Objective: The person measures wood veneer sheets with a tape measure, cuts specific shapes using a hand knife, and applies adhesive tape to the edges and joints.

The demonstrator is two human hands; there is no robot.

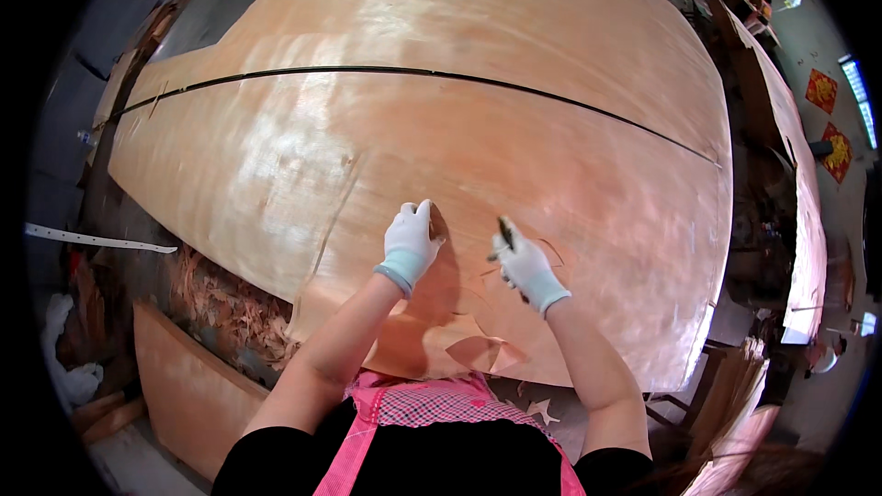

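A large sheet of thin pale-brown wood veneer (441, 138) fills the view, with a dark seam running across it. My left hand (410, 239), in a white glove, presses flat on the veneer with fingers together. My right hand (525, 264), also gloved, grips a small dark knife-like tool (505, 232) with its tip on the sheet. Curved cut lines and a loose veneer patch (478, 349) lie near the sheet's front edge, just below both hands.
A heap of veneer scraps (225, 308) lies at the lower left beside a wooden board (184, 395). A white strip (92, 239) sticks out at left. More veneer stacks (795, 184) stand at right. A pink checked apron (432, 404) covers my front.
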